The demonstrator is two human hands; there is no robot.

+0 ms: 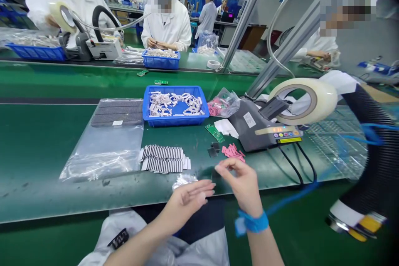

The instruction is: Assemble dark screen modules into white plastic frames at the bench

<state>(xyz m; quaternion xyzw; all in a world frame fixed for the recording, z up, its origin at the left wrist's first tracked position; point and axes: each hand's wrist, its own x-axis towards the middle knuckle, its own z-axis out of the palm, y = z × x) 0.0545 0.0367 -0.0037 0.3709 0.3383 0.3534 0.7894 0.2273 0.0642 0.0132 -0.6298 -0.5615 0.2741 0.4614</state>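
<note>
My left hand (190, 200) is over the bench's front edge, fingers stretched out and palm turned inward, with nothing visible in it. To its right, my right hand (243, 183) has thumb and forefinger closed in a pinch. A small dark patch (217, 176) shows at those fingertips; whether it is held cannot be made out. Just behind my left hand lies a small clear plastic bag (184, 180). Rows of black-and-white strips (163, 159) lie beyond it. Pink pieces (233, 152) and small dark squares (213, 149) are beyond my right hand.
A blue tray (176, 122) holds white plastic parts. Left of it lies a clear bag (106, 145) with dark strips. At right stand a tape dispenser (255, 126) and a black hose (370, 141). A green circuit board (215, 133) lies nearby. Co-workers sit across the bench.
</note>
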